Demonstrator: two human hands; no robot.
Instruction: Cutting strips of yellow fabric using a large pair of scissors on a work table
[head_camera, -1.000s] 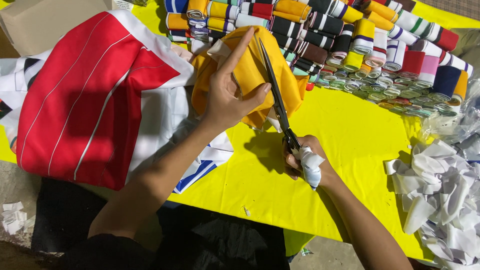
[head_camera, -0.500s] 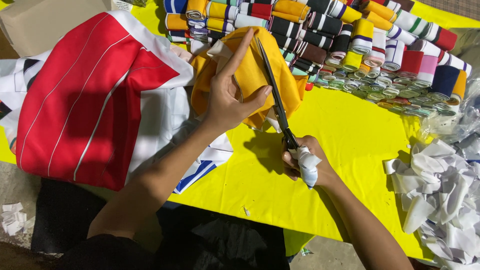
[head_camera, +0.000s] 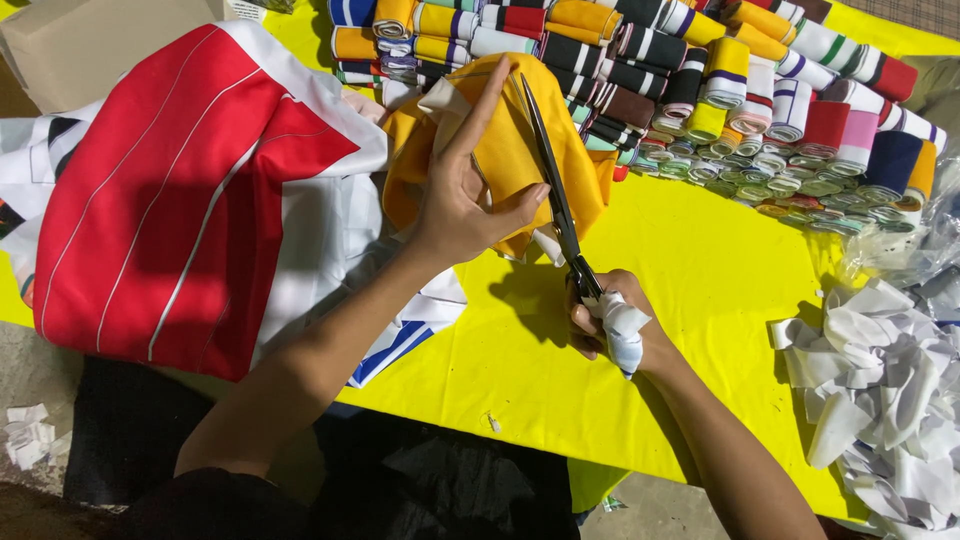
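Two hands work a pair of scissors (head_camera: 556, 195) against a bundle of orange-yellow cloth (head_camera: 505, 150) just above the middle of the frame.

The left hand (head_camera: 462, 195) grips the orange-yellow cloth, forefinger stretched up along it and thumb pressed to its right side near the blades. The right hand (head_camera: 605, 320), lower and right of centre, is closed around the scissors' handles, which are wrapped in white cloth; the long dark blades point up and left, lying over the cloth. All this sits on a bright yellow sheet (head_camera: 720, 270). A red garment with thin white stripes (head_camera: 170, 190) fills the left of the frame, rolls of striped ribbing (head_camera: 700, 70) line the top, and white fabric scraps (head_camera: 880, 380) pile at the lower right.
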